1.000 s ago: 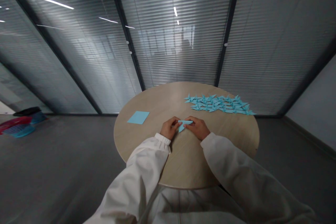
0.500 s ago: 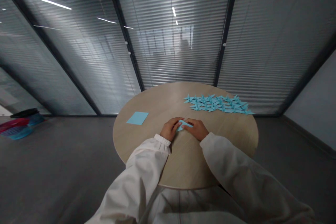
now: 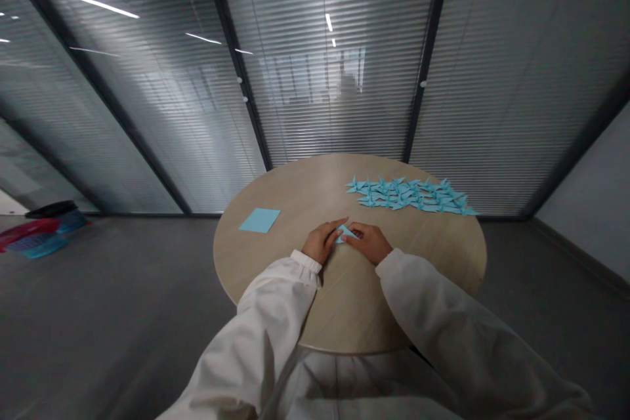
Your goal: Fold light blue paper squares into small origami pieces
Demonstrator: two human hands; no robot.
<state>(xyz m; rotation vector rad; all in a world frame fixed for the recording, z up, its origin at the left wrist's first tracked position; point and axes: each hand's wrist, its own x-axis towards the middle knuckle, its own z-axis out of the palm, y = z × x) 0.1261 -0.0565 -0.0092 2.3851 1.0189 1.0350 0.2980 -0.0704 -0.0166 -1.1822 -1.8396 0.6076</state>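
A small folded piece of light-blue paper [image 3: 345, 232] lies between my hands near the middle of the round wooden table [image 3: 354, 315]. My left hand [image 3: 319, 241] grips its left side, with the index finger stretched along the far edge. My right hand [image 3: 370, 242] pinches the right side, thumb toward me and fingers curled behind. Parts of the paper are hidden under the fingers. Left of my hands, a flat square sheet of blue paper [image 3: 260, 220] rests on the tabletop. Toward the far right, several folded blue paper cranes [image 3: 408, 195] are set close together in rows.
Behind the table stands a glass partition with blinds [image 3: 335, 118]. On the floor at far left are a red basket [image 3: 29, 233] and a dark-rimmed blue basket [image 3: 59, 213]. A white wall [image 3: 590, 177] rises at the right.
The right part of the folded paper, which stuck out over my right fingers, now shows less and looks folded in. My left index finger is straighter. The view has shifted slightly.
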